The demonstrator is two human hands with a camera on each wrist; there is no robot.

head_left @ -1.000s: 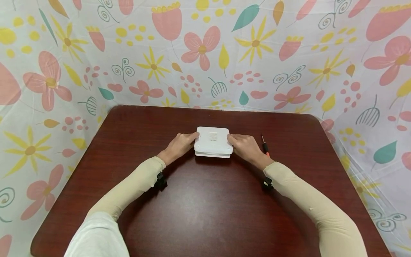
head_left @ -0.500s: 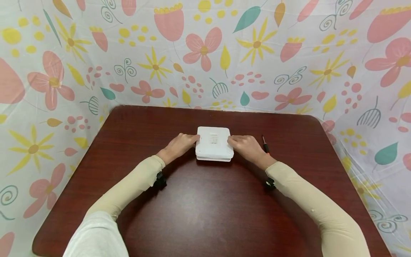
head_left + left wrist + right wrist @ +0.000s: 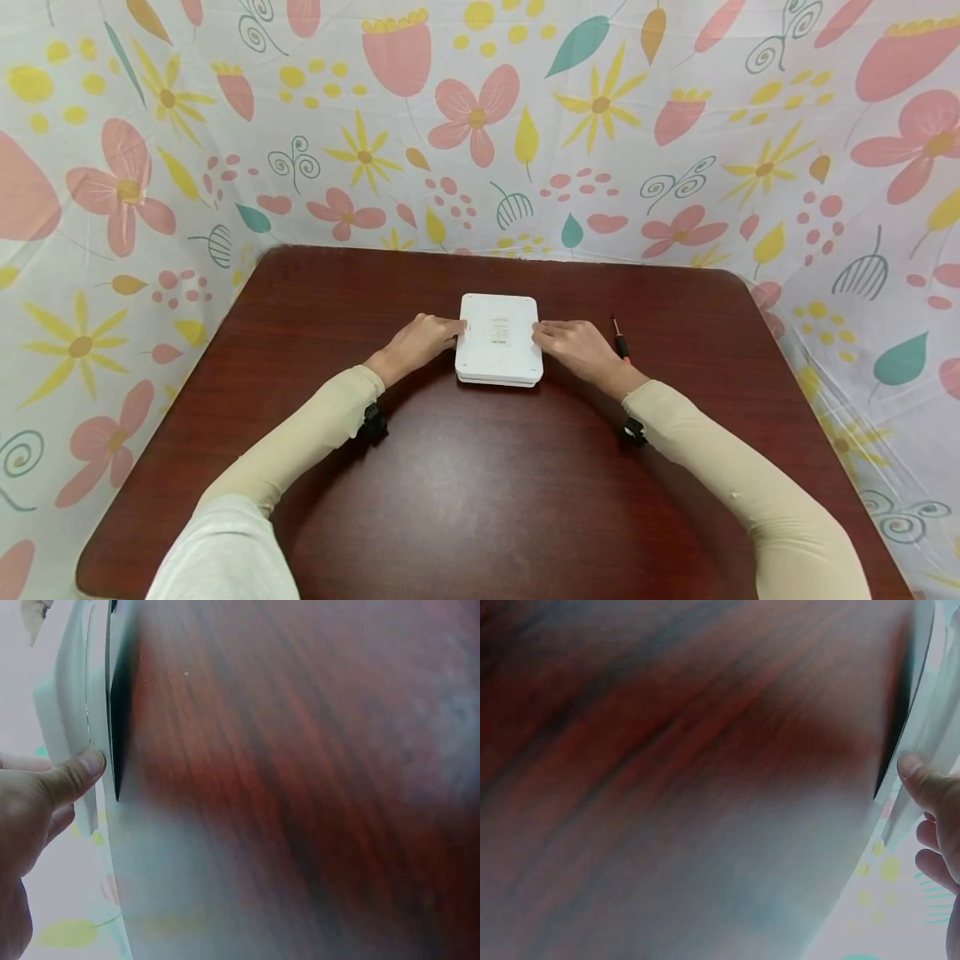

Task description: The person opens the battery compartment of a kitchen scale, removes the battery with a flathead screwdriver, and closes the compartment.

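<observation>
I see that the white box (image 3: 498, 354) has tilted more toward my view, its near side closer to the table's (image 3: 465, 492) front edge.

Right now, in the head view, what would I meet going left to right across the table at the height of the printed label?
Left hand → flat white device → right hand → screwdriver-like tool with a black and orange handle.
</observation>
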